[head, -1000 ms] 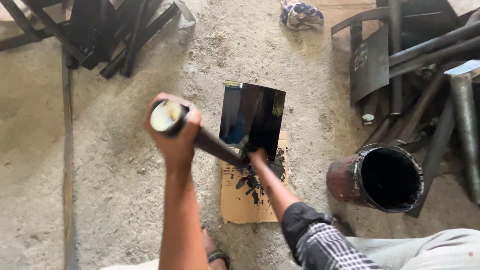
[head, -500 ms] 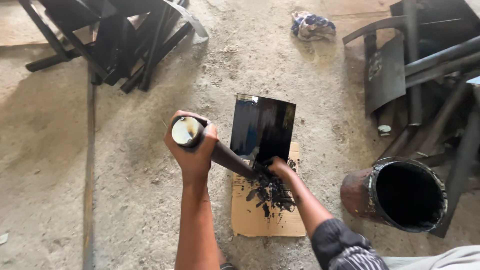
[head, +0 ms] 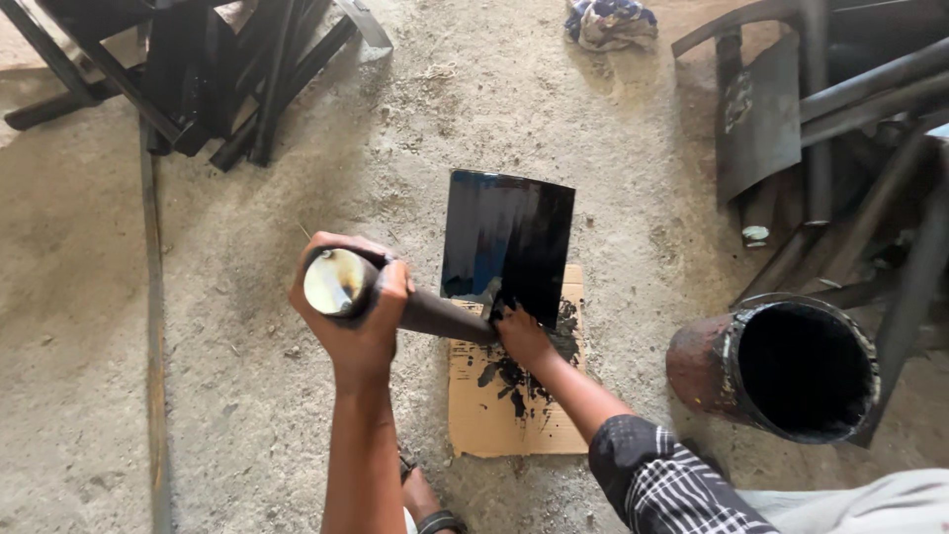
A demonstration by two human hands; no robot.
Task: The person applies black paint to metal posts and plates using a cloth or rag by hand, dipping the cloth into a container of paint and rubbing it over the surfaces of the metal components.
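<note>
Metal plate (head: 509, 242) standing on cardboard sheet (head: 514, 396) at centre of concrete floor (head: 247, 415), pipe (head: 395, 302) slanting up leftward from its base, paint drum (head: 791, 371) right of cardboard, stacked metal frames (head: 188, 69) behind left, rag (head: 611, 22) behind, steel bars (head: 850, 129) far right

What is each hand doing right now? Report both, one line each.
Left hand: closed around the upper end of the metal pipe.
Right hand: closed at the black-painted metal plate, apparently on a brush; cannot tell for sure.

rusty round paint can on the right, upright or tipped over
Tipped: the rusty round paint can lies on its side, its black-coated open mouth facing the camera.
</note>
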